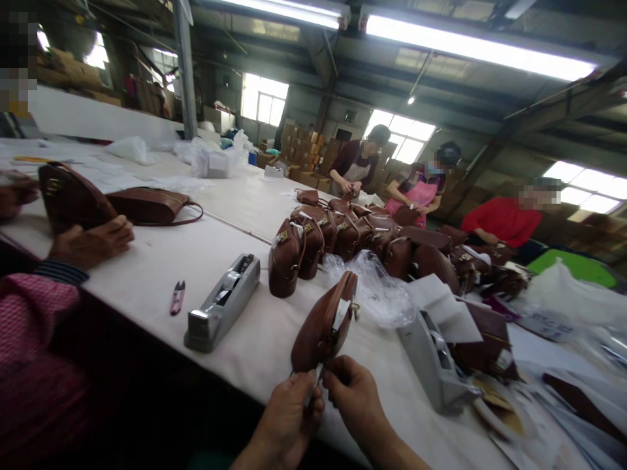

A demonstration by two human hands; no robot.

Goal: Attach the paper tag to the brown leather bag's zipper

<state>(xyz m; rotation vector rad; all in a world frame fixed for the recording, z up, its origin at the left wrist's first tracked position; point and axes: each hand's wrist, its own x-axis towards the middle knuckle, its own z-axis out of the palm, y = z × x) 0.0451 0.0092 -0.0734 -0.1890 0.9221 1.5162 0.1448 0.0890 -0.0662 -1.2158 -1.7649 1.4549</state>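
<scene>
A brown leather bag stands tilted at the table's front edge, with a zipper and a white tag along its side. Just below its near end, my left hand is closed on a small pale strip. Beside it on the right, my right hand has its fingers pinched against the same spot at the bag's lower end; what lies between those fingertips is too small to make out.
Tape dispensers flank the bag. Pink snips lie to the left. Rows of brown bags and clear plastic are behind. At left, a person's hand holds another bag; several people work across the table.
</scene>
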